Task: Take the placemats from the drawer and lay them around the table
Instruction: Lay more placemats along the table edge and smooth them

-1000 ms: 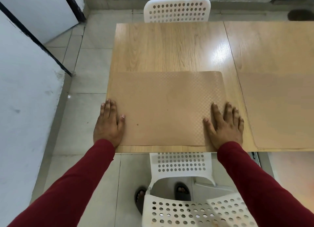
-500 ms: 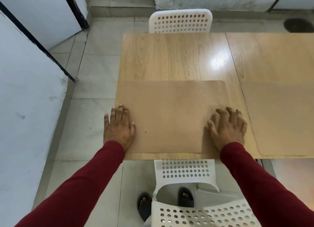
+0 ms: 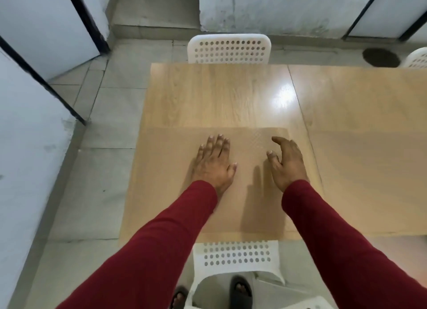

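A tan textured placemat (image 3: 166, 184) lies flat on the near left part of the light wooden table (image 3: 221, 96), its front edge along the table's front edge. My left hand (image 3: 213, 163) rests flat on the mat's middle with straight fingers. My right hand (image 3: 286, 163) hovers just to the right over the same mat, fingers relaxed and tilted, holding nothing. A second tan placemat (image 3: 369, 181) lies on the table to the right, cut off by the frame edge.
A white perforated chair (image 3: 228, 48) stands at the table's far side, another (image 3: 235, 258) is tucked at the near side by my feet. A third chair (image 3: 417, 59) shows at the far right. White walls with black frames (image 3: 34, 77) stand on the left.
Both hands left the placemat's near corners and moved inward to its middle. The left one lies flat, the right one has lifted. The view has pulled back from the table.
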